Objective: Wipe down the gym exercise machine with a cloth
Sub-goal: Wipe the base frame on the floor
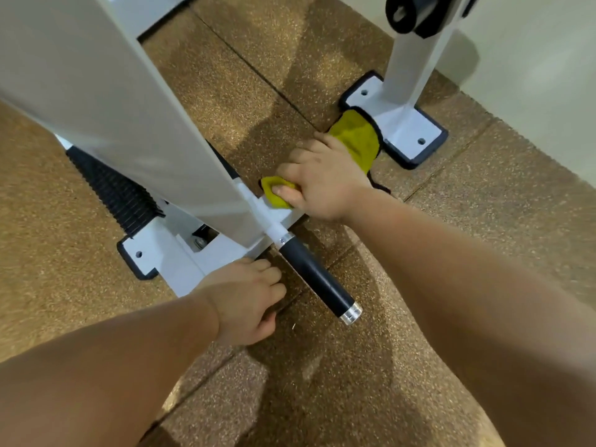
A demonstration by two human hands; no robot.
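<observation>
Right hand fisted, left hand curled

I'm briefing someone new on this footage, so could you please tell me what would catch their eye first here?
The yellow cloth stands out most, bunched in the right hand and pressed on the white machine frame low at centre. Just below it a black grip juts out over the brown speckled floor. The left hand braces by the frame's base at lower centre.

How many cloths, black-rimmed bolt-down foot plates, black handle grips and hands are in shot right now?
Yellow cloth: 1
Foot plates: 2
Black handle grip: 1
Hands: 2, left hand and right hand
Total: 6
</observation>
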